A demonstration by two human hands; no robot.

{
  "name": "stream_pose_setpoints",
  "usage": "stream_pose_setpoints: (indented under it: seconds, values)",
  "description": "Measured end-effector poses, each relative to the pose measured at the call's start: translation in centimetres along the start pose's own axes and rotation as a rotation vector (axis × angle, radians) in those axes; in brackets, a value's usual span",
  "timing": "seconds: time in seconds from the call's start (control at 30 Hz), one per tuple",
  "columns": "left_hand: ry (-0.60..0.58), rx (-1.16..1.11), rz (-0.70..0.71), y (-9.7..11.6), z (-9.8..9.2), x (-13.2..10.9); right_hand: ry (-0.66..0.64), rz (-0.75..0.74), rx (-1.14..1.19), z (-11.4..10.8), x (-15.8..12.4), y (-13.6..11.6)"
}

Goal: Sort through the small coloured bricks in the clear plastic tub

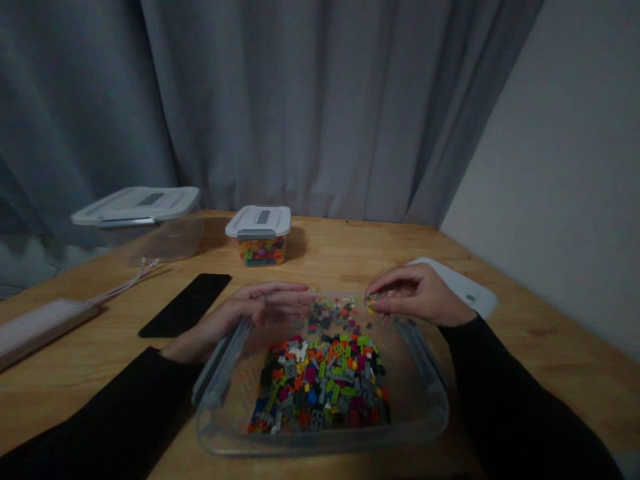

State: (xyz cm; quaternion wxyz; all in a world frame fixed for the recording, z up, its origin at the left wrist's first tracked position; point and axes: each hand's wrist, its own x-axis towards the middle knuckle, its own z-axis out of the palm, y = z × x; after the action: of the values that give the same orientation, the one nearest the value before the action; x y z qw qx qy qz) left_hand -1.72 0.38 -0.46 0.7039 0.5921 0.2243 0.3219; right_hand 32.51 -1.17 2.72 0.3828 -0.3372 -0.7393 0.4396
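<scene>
1. The head view looked from the person's head, forward and down across the wooden table (340, 250);
2. it faced the grey curtain (300, 100), with the pale wall (575, 167) along its right side;
3. it stood close to the clear tub (320, 445), low in the middle; the left hand (250, 308) and right hand (423, 297) showed slightly farther off.

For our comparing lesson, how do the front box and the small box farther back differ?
The front box is open; the small box has a pale lid on. The front box looks much wider than the small box. Both are see-through and hold colourful pieces.
</scene>
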Motion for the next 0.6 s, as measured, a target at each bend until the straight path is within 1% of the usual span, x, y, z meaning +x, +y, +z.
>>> stream_pose_setpoints:
  seconds: [0.1,0.2,0.27,0.33,0.4,0.47,0.57,0.6]
  values:
    - [0.002,0.015,0.010,0.0,-0.1,0.0,-0.067,-0.020,-0.095,0.6,-0.1,-0.4]
    - [0.011,0.033,0.018,-0.1,0.0,0.0,-0.146,-0.108,-0.182,0.9,0.0,-0.7]
    - [0.013,0.035,0.014,0.0,0.1,0.0,-0.185,-0.155,-0.191,0.9,0.0,-0.9]
    - [0.012,0.038,0.015,0.0,0.1,-0.1,-0.183,-0.173,-0.166,0.9,0.0,-0.9]
    - [0.018,0.034,0.012,0.2,0.2,-0.1,-0.126,-0.183,-0.129,0.6,0.2,-0.6]
    - [0.022,0.023,0.007,0.3,0.3,-0.1,-0.012,-0.184,-0.078,-0.2,0.4,0.2]
    - [0.022,0.014,0.003,0.4,0.4,0.0,0.160,-0.143,-0.058,-2.2,0.8,2.8]
    - [0.019,0.015,0.001,0.4,0.4,0.0,0.164,-0.109,-0.097,-2.9,0.9,4.0]
